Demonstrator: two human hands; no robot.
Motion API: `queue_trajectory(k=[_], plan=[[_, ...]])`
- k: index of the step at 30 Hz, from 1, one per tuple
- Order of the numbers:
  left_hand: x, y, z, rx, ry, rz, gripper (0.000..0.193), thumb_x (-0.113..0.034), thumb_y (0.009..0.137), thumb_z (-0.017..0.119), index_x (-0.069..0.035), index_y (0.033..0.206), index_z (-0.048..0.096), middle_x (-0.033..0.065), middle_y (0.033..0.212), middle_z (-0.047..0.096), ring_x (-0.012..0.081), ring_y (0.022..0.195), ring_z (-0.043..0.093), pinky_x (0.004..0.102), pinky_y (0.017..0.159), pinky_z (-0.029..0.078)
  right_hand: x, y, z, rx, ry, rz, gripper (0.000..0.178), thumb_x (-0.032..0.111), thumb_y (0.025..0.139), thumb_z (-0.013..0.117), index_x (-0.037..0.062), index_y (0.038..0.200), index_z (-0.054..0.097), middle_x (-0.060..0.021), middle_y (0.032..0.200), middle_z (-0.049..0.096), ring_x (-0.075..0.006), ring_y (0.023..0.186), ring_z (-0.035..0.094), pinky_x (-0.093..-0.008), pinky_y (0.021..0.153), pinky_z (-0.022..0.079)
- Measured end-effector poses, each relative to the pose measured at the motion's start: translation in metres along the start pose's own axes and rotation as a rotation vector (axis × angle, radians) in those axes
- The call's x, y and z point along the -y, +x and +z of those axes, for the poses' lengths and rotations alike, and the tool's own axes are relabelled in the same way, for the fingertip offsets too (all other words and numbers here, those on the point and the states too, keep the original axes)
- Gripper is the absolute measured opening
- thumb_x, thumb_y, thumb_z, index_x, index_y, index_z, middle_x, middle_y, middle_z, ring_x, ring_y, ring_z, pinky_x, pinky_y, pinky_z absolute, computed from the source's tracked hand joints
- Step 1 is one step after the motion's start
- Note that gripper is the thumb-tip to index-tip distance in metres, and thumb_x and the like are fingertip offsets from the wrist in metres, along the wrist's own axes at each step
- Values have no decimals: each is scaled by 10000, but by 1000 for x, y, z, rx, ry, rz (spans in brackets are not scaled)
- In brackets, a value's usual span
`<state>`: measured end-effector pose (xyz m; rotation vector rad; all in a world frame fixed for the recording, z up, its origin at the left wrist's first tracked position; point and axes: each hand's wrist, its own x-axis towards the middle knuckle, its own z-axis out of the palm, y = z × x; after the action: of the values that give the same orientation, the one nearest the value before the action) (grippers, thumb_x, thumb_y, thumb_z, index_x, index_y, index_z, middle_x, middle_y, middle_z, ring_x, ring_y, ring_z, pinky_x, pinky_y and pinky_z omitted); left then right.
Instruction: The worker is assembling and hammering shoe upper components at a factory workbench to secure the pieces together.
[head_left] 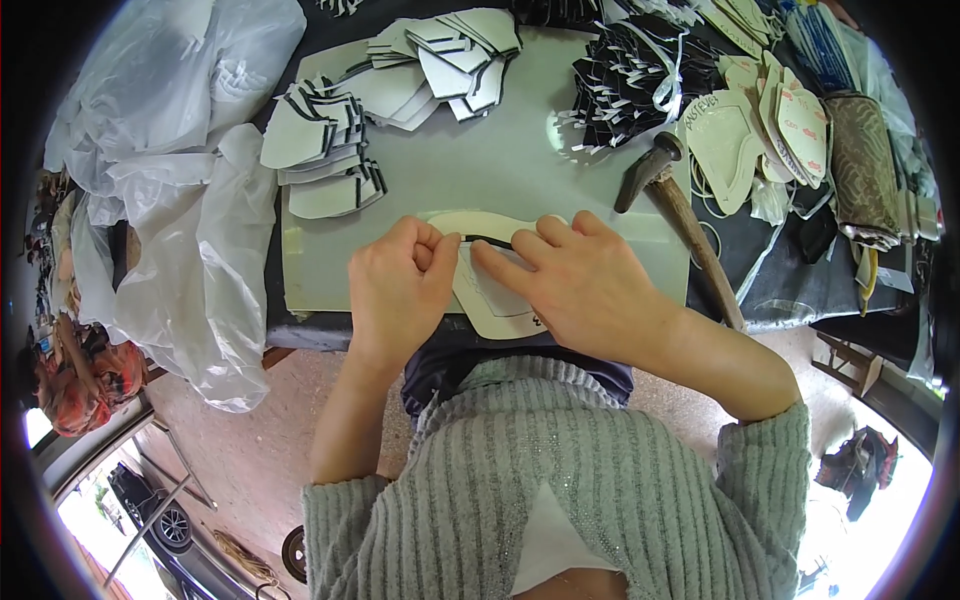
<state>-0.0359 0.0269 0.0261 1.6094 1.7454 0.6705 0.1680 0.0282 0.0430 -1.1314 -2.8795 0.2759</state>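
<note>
A cream shaped template (500,325) lies at the near edge of the board, with a white cut piece (500,290) on it. Along the far side of that piece runs a narrow black strip (488,240). My left hand (405,285) is closed in a pinch at the strip's left end, fingers curled. From the right, my right hand (585,280) lies over the template with its index finger stretched out and pressing beside the strip. Its other fingers are apart and bent, and its thumb is hidden.
White pieces with black edges (320,140) lie in stacks on the greenish board (480,160). A hammer (690,220) rests at right, near cream templates (725,150) and a tied black bundle (640,85). Clear plastic bags (190,220) cover the left side. A patterned roll (862,165) stands far right.
</note>
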Motion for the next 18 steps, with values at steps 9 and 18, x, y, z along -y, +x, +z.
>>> queue_trajectory(k=[9,18], plan=[[18,-9,-2,-209,239,81,212,-147,876,709,-35,1025,608,83,676,649,252,535,608,385,547,482,-1,1,0,-12,-7,-16,566,188,757,682,147,1309,562,-15,928,581,-190,890,589,-333,723,436],[24,-29,-1,-95,345,644,487,-130,824,740,-12,1276,603,131,1227,635,331,1074,610,437,917,467,-11,-25,-1,-337,284,81,464,26,696,699,82,1154,648,-71,952,605,-254,869,609,-368,767,478]])
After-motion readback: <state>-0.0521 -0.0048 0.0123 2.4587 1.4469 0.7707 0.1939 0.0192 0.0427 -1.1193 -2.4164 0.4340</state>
